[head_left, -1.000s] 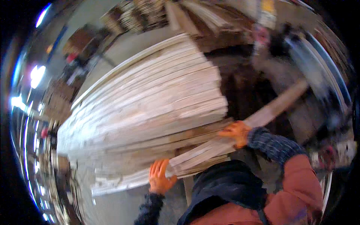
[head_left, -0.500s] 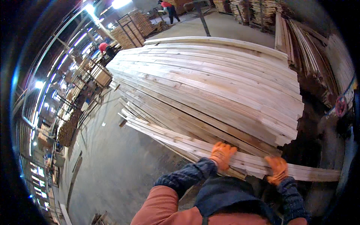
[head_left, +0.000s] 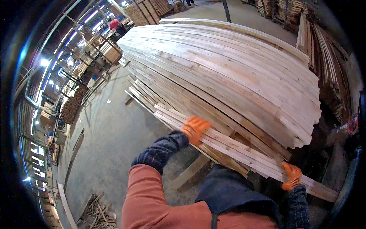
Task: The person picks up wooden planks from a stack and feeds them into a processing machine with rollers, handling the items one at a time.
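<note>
My left hand (head_left: 196, 130), in an orange glove, is wrapped over a few long, pale wooden boards (head_left: 240, 150) laid side by side. Farther right, my right hand (head_left: 292, 176), gloved alike, grips the same boards close to their right end. These boards slant from the upper left down to the lower right in front of my body. Other narrow boards (head_left: 145, 95) lie beneath and beyond them, running to the left. Just past my hands spreads a broad stack of long planks (head_left: 236, 72). The undersides of the held boards and my thumbs are hidden.
Beneath the boards, a wooden support beam (head_left: 190, 171) crosses the concrete floor (head_left: 114, 141). Scrap wood (head_left: 100, 213) lies in a heap at the lower left. More long boards (head_left: 322, 53) are at the far right. A person in red (head_left: 115, 25) bends near wood stacks at the far left.
The held boards have shifted rightward and swung, their left ends now closer to my left hand. My left hand has moved left and away from me; the right moved slightly right. The view has shifted.
</note>
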`<state>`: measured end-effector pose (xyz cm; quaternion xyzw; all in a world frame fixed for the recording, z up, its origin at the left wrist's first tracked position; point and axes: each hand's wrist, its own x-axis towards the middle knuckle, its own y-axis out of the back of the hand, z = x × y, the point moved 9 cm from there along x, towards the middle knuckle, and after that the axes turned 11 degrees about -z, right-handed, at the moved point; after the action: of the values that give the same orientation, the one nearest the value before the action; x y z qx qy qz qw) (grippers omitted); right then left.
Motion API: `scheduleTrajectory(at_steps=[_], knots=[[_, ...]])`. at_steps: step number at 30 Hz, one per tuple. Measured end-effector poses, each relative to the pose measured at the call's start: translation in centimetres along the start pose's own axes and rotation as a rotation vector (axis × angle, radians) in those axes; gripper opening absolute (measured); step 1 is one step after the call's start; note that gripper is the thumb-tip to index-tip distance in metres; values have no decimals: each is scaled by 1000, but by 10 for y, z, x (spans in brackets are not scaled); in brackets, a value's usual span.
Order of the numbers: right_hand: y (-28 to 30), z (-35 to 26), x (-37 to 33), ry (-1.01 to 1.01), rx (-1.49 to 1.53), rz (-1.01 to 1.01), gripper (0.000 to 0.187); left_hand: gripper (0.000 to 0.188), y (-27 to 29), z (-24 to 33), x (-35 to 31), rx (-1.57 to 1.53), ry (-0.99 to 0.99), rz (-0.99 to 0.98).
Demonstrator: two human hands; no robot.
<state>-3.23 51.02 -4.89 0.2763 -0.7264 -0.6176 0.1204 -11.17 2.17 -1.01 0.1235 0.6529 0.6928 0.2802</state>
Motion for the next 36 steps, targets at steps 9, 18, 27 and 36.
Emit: scheduleTrajectory(at_steps=[9,18,27,36], knots=[[18,-8,-12,-69,125,-28,100,75,-18,56,38,60,106,-253],[13,-133,82,147,207,-32,90,85,-24,165,58,-139,-117,-104],[9,-96,62,-108,109,-154,94,78,-34,192,88,-178,-167,-99],[2,-25,-12,-299,272,-405,95,90,-49,309,112,-363,-409,-272]])
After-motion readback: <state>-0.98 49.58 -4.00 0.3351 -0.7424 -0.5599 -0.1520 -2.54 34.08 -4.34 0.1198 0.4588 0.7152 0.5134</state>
